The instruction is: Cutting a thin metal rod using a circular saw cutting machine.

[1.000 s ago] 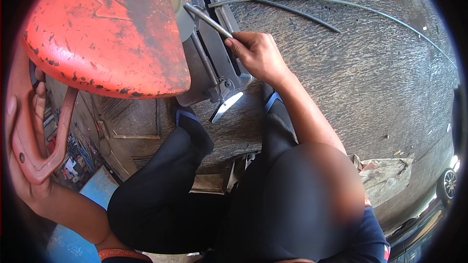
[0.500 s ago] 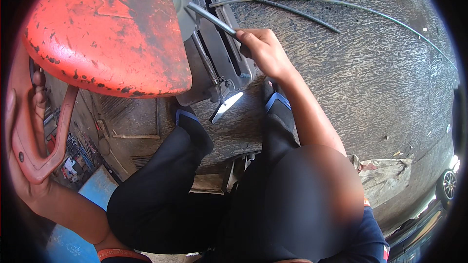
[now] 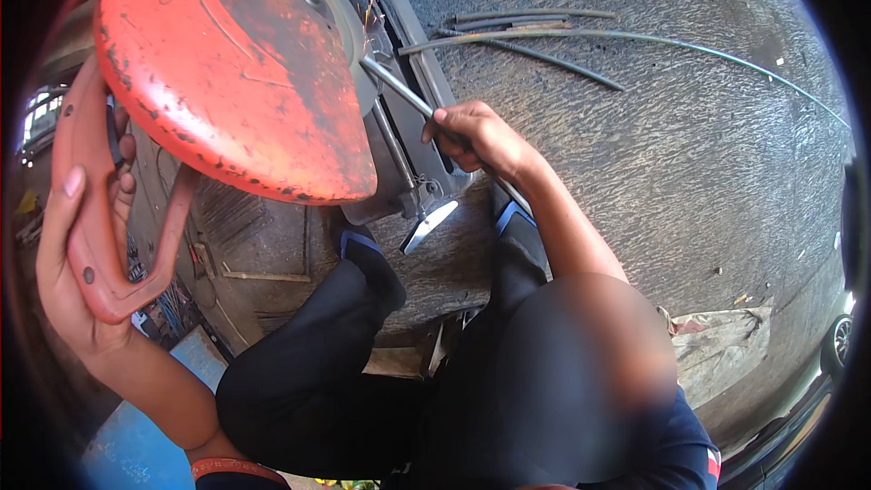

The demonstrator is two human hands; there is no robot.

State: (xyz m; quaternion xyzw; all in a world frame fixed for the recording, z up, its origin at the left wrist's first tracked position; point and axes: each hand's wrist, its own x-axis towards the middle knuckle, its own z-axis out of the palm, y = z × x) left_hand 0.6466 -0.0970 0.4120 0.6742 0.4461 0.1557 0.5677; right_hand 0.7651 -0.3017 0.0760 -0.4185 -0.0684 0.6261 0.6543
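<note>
A cut-off saw with a scuffed red guard (image 3: 236, 82) fills the upper left. My left hand (image 3: 68, 281) is wrapped around its red loop handle (image 3: 172, 249), thumb along the outer side and fingertips showing inside the loop. Under the guard's right edge the grey cutting disc (image 3: 337, 23) is partly visible. My right hand (image 3: 481, 136) is closed on a thin metal rod (image 3: 399, 86), whose far end meets the disc's edge. The rod's near end runs back beneath my wrist. A few sparks (image 3: 369, 11) show beside the disc.
The saw's grey base (image 3: 367, 209) carries a clamp screw (image 3: 395, 150) with a shiny crank handle (image 3: 429, 227), between my feet. Several loose rods (image 3: 544, 53) lie on the rough floor beyond. A crumpled cloth (image 3: 726, 340) lies right, a blue panel (image 3: 136, 454) lower left. A car wheel (image 3: 842, 340) shows far right.
Sparks now appear beside the disc. The view has shifted, so the saw sits farther right. More rod shows behind my right hand. Both hands keep their grips.
</note>
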